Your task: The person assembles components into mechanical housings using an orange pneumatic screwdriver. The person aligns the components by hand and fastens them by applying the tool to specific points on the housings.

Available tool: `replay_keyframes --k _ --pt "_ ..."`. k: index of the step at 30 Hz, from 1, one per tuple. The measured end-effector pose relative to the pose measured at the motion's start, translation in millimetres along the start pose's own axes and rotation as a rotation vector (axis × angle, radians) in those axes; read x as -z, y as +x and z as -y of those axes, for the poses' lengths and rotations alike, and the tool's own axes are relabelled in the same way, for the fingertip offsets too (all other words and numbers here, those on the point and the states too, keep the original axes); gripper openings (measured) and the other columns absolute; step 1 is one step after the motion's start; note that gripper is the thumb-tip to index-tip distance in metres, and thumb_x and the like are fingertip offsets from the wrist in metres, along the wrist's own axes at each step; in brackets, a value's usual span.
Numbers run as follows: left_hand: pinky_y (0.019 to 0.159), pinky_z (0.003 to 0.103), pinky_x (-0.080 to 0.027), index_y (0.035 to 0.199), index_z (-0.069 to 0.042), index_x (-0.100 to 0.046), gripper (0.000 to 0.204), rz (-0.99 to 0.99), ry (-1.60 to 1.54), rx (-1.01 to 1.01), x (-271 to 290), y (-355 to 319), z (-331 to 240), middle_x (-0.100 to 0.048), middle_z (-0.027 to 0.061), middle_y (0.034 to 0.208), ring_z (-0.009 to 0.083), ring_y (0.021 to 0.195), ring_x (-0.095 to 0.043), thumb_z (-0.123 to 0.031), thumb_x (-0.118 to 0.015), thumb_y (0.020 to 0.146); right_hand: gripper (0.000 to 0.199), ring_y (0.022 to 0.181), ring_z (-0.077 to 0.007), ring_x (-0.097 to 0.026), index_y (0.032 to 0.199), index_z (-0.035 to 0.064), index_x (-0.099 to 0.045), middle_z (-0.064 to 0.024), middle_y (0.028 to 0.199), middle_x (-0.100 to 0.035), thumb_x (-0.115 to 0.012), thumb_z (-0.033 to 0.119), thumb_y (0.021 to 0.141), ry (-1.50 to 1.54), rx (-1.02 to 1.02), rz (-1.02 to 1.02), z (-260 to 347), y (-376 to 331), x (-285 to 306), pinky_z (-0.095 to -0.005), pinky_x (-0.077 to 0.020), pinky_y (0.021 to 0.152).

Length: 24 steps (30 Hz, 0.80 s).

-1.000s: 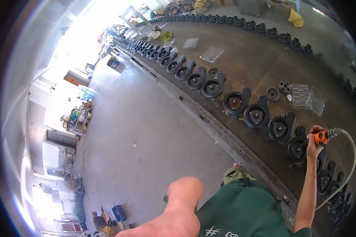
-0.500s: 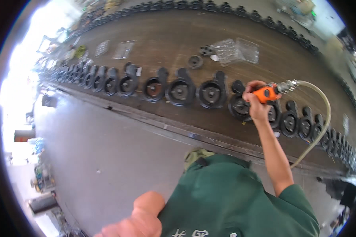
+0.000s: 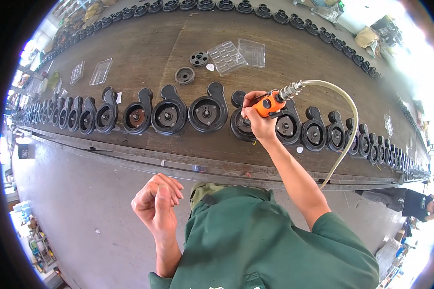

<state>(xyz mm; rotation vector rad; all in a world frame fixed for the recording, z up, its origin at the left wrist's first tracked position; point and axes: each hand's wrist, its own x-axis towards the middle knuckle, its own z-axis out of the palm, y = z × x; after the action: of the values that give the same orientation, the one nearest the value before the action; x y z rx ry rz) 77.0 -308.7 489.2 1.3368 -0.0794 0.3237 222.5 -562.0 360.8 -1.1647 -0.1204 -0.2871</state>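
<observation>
Tool (image 3: 269, 104) in right hand (image 3: 259, 118) over a black housing (image 3: 241, 127)

The person's right fingers are clenched round the orange tool, above a housing in the near row on the brown desk (image 3: 144, 62); whether the two touch cannot be told, as the hand hides the spot; a metal fitting (image 3: 290, 90) links the tool to a pale hose (image 3: 357, 123) arching rightward and down; the left hand (image 3: 158, 200) is before the desk's near edge, its fingers released and loosely curled; behind the row lie a grey ring (image 3: 184, 75), a dark disc (image 3: 199, 59) and a clear tray (image 3: 226, 57).
</observation>
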Motion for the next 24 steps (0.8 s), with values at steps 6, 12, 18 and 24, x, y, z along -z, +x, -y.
replay_keyframes --k 6,12,18,24 --pt "0.066 0.033 -0.047 0.069 0.001 -0.053 0.034 0.015 0.154 0.318 -6.1 -7.1 20.0 -0.055 0.0079 0.066 0.0158 0.062 -0.052 -0.011 -0.056 0.101 0.025 0.071 -0.0120 -0.062 0.101 -0.0012 -0.062 -0.0069 0.086 -0.065 -0.062 -0.009 0.077 -0.031 0.010 -0.013 2.9 1.4 -2.7 -0.0255 -0.0531 0.062" --pt "0.056 0.023 -0.039 0.079 -0.001 -0.061 0.026 0.217 0.170 0.621 -25.9 -21.5 94.5 -0.058 -0.0020 0.065 0.0034 0.063 -0.050 -0.018 -0.067 0.098 0.025 0.076 -0.0115 -0.063 0.099 -0.0008 -0.063 -0.0061 0.086 -0.066 -0.064 -0.008 0.076 -0.104 0.047 0.041 -4.9 0.3 -1.5 -0.0254 -0.0525 0.066" --pt "0.059 0.028 -0.053 0.132 0.004 -0.041 0.055 0.205 0.236 0.815 -75.9 -6.6 169.5 -0.057 0.0170 0.117 0.0144 0.071 -0.064 -0.021 -0.071 0.094 0.026 0.078 -0.0114 -0.063 0.100 -0.0004 -0.063 -0.0057 0.087 -0.066 -0.065 -0.008 0.075 -0.103 0.014 0.083 -8.0 0.1 -5.0 -0.0254 -0.0521 0.069" --pt "0.093 0.050 -0.051 0.134 0.008 -0.040 0.072 0.147 0.487 0.626 -112.4 7.8 254.0 -0.060 0.0334 0.118 0.0490 0.107 -0.062 -0.032 -0.073 0.085 0.025 0.076 -0.0110 -0.063 0.101 0.0003 -0.063 -0.0055 0.086 -0.065 -0.066 -0.007 0.077 -0.164 0.019 0.093 -7.8 -5.4 -4.3 -0.0252 -0.0531 0.068"
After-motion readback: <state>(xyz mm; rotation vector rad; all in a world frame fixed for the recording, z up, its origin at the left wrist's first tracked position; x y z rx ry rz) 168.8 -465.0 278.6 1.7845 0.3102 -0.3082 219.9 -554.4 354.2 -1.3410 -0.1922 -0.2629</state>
